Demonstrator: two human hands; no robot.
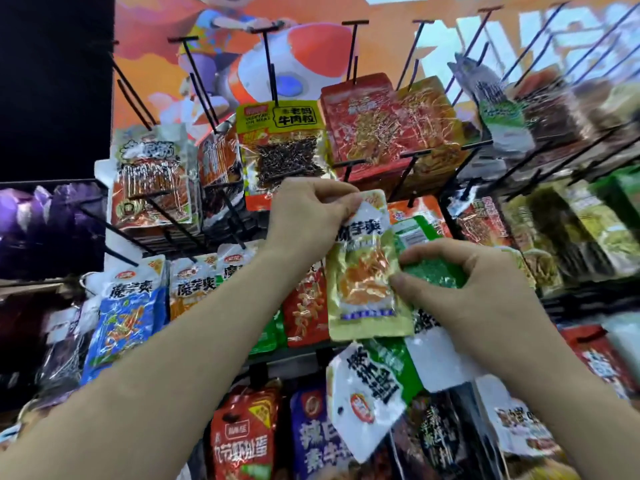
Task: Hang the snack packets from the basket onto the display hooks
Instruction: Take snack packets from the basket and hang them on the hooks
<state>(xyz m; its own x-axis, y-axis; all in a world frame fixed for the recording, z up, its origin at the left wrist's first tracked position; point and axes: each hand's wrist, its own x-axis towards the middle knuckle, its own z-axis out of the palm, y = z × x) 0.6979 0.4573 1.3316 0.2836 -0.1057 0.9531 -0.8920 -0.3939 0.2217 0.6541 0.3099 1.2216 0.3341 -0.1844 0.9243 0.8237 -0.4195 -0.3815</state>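
Orange cartoon backdrop (381, 43) behind black display hooks (267, 64) crowded with hanging snacks. Just below yellow beef-snack packet (280, 147): gold konjac packet (363, 271), upright, pinched at its top by left hand (308, 206) and at its right edge by right hand (467, 282). Below-right of that yellow packet, green packet (433, 273) tucked under right fingers.

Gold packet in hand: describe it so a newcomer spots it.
On the display rack under the orange cartoon poster, look centre. Unlike the hanging packets, the gold packet is hand-held: left hand pinches its white top, right hand its side.
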